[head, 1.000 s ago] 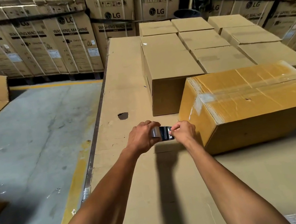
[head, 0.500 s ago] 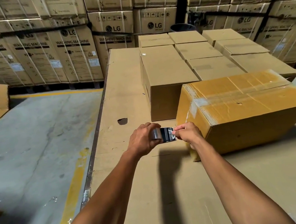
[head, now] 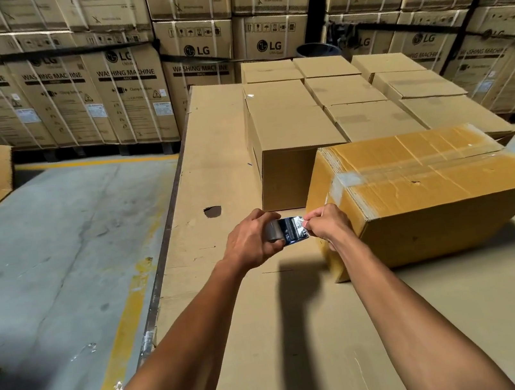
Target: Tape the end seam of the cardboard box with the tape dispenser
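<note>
Left hand (head: 252, 246) is wrapped around the tape dispenser (head: 285, 232) at centre frame, fingers curled over the roll. Right hand (head: 327, 226) pinches the loose tape end (head: 302, 223) between thumb and fingertips, just right of the dispenser. Both are held above the cardboard-covered table (head: 306, 339), right in front of the box's near end.

Cardboard box (head: 417, 189) lies right of centre, long side running toward the right edge. Clear tape already shows along the top and over the near corner. The end face is mostly hidden behind the right hand, so I can't tell the state of the seam.

Risks from here, as I judge them:
- Pinch looks small; if the end slips it snaps back onto the roll or folds on itself.
- Tape not yet on the box; starting off-centre leaves the seam partly uncovered.
- Nothing braces the box, so pressing the tape on could shove it toward the other boxes (head: 288, 122) behind.
- Slack while pulling gives wrinkles and weak adhesion.
</note>
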A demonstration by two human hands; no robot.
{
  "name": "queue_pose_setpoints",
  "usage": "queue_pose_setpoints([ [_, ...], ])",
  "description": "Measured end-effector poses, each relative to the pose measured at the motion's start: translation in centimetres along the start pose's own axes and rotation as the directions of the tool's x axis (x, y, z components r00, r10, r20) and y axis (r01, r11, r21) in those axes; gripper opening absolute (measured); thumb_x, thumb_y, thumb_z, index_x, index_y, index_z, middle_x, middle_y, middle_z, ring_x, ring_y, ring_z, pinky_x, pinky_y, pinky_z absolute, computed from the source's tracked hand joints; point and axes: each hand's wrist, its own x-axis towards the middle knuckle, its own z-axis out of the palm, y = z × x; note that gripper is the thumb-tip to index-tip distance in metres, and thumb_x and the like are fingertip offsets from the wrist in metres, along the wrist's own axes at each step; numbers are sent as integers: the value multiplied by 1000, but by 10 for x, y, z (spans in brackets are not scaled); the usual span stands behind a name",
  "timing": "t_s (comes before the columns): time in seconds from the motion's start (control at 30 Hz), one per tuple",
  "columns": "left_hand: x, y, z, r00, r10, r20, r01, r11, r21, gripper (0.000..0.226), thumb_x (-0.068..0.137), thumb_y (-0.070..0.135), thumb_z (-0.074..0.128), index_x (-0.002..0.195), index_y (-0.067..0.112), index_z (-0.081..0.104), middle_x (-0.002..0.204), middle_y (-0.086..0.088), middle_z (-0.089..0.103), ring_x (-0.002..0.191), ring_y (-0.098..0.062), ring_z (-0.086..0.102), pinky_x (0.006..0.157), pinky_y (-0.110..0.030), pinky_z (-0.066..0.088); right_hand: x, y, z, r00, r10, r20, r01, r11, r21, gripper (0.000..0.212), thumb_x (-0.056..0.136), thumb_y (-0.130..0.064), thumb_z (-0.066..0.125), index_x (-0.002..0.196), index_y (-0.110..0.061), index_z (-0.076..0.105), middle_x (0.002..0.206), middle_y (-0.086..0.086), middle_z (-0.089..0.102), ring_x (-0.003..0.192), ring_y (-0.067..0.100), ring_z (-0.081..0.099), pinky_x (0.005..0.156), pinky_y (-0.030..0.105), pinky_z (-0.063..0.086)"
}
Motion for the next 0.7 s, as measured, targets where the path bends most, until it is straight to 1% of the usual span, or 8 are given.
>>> queue_pose_setpoints([
  [0.07, 0, -1, 0, 1000, 10, -1, -10, 1000, -9, 65, 89, 46, 84, 148, 29, 64, 134, 1, 65, 111, -30, 69, 82, -40, 58, 0, -1, 0, 1000, 10, 12, -10, 1000, -7, 25, 93, -20, 78, 73, -32, 72, 88, -11, 73, 96, 17, 72, 90, 39, 63],
  [0.1, 1, -2, 1, 1000, 15, 2, -15, 1000, -18, 64, 89, 46, 84, 148, 28, 65, 134, 1, 64, 111, -30, 69, 82, -41, 60, 0, -1, 0, 1000, 13, 12, -13, 1000, -3, 24, 94, -19, 77, 74, -32, 72, 89, -11, 74, 96, 17, 71, 89, 39, 64],
  [0.23, 0, -9, 2, 999, 44, 21, -41, 991, -127, 62, 90, 47, 82, 146, 25, 64, 128, -4, 64, 107, -31, 67, 85, -47, 61, 3, -7, -4, 999, 32, 0, -32, 999, 41, 19, 94, -18, 76, 79, -31, 77, 93, -8, 77, 92, 16, 74, 77, 30, 63],
  [0.33, -1, -14, 4, 997, 82, 7, -79, 977, -198, 60, 95, 46, 81, 146, 22, 63, 127, -6, 63, 105, -30, 66, 87, -42, 57, 9, -11, -6, 998, 51, 41, -54, 994, 90, 22, 95, -10, 74, 80, -26, 78, 93, -1, 79, 91, 17, 77, 85, 36, 66],
  [0.47, -2, -17, 3, 995, 97, -24, -100, 966, -240, 56, 98, 44, 82, 146, 24, 62, 128, -5, 63, 106, -26, 65, 89, -37, 55, 14, -14, -6, 995, 70, 65, -77, 991, 111, 19, 98, -11, 72, 86, -23, 81, 86, 0, 79, 82, 15, 79, 85, 43, 67],
  [0.6, -4, -17, -2, 993, 107, -56, -118, 953, -280, 52, 99, 46, 82, 143, 25, 65, 128, -3, 66, 109, -22, 66, 91, -38, 55, 18, -14, -5, 989, 93, 111, -110, 982, 153, 21, 98, -8, 69, 87, -20, 82, 79, 5, 81, 85, 19, 81, 95, 49, 63],
  [0.67, -6, -17, -4, 991, 96, -88, -120, 938, -326, 49, 98, 46, 84, 139, 25, 67, 126, 0, 69, 110, -19, 67, 93, -37, 55, 21, -13, -7, 985, 105, 140, -128, 978, 167, 24, 99, -5, 66, 88, -18, 83, 74, 8, 80, 83, 21, 76, 97, 49, 59],
  [0.7, -7, -17, -5, 991, 85, -98, -115, 928, -354, 47, 97, 44, 85, 137, 26, 68, 126, 2, 70, 109, -18, 68, 93, -38, 56, 22, -13, -8, 982, 105, 157, -132, 976, 173, 25, 100, -3, 64, 90, -15, 83, 74, 9, 80, 80, 23, 71, 94, 47, 60],
])
